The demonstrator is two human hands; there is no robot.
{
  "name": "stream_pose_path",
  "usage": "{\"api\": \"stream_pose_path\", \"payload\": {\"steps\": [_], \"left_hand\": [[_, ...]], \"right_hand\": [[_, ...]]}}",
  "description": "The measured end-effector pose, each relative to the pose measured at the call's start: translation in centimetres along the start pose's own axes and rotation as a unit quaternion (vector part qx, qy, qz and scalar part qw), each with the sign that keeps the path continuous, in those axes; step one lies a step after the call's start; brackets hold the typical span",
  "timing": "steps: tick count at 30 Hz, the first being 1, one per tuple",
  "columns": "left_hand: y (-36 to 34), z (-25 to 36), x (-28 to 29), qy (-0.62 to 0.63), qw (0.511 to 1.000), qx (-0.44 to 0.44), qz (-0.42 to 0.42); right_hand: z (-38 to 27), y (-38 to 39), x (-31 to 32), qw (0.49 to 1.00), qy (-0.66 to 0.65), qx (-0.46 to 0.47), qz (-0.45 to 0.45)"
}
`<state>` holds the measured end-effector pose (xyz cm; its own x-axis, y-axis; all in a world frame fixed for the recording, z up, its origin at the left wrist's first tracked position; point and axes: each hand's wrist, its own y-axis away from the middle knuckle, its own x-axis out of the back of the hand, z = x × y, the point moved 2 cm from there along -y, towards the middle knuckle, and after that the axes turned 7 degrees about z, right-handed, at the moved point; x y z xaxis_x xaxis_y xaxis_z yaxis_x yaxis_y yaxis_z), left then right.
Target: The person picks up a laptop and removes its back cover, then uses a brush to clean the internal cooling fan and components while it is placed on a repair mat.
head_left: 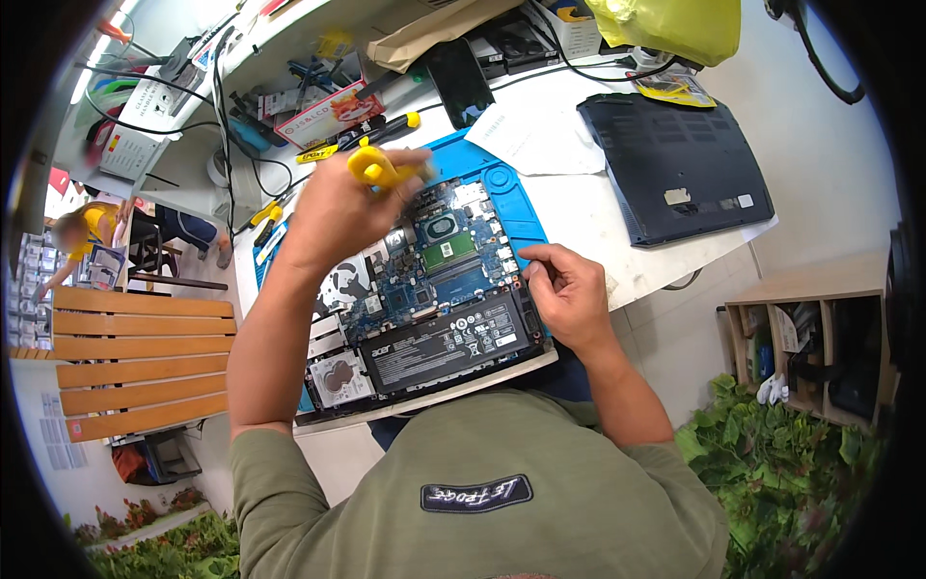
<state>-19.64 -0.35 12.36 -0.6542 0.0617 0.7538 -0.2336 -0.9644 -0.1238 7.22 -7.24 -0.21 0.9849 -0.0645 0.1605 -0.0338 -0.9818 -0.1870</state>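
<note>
An opened laptop base (318,413) lies before me, its insides facing up. A blue circuit board (391,297) with a green memory module (450,251) fills its middle, and a black battery (444,343) runs along the near side. At the near left corner is a silver hard drive (340,377). My left hand (338,207), raised over the far left of the board, is closed round a yellow-handled tool (378,168); its blurred tip hides the kind. My right hand (571,294) has its fingers curled against the base's right edge.
Under the laptop lies a blue work mat (521,207). A dark laptop cover (670,164) rests at the right on white paper (535,135). Farther back are a phone (458,82), a red-and-white box (328,114) and loose cables. A wooden bench (145,343) stands left; beyond it is another person (96,224).
</note>
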Motion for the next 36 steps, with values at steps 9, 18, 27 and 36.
{"api": "stream_pose_path", "payload": {"steps": [9, 18, 27, 36], "left_hand": [[-5.0, 0.5, -1.1, -0.139, 0.978, -0.090, 0.124], [-6.2, -0.8, 2.0, -0.074, 0.986, -0.106, 0.109], [-5.7, -1.1, -0.5, 0.034, 0.977, -0.173, -0.118], [-6.3, -2.1, 0.4, -0.132, 0.980, -0.122, -0.083]], "right_hand": [[0.2, 0.0, -0.1, 1.000, -0.003, 0.005, 0.022], [0.3, 0.2, 0.0, 0.999, -0.005, -0.032, 0.011], [0.2, 0.0, -0.2, 1.000, 0.006, -0.028, 0.005], [0.3, -0.1, -0.2, 1.000, 0.009, -0.021, 0.012]]}}
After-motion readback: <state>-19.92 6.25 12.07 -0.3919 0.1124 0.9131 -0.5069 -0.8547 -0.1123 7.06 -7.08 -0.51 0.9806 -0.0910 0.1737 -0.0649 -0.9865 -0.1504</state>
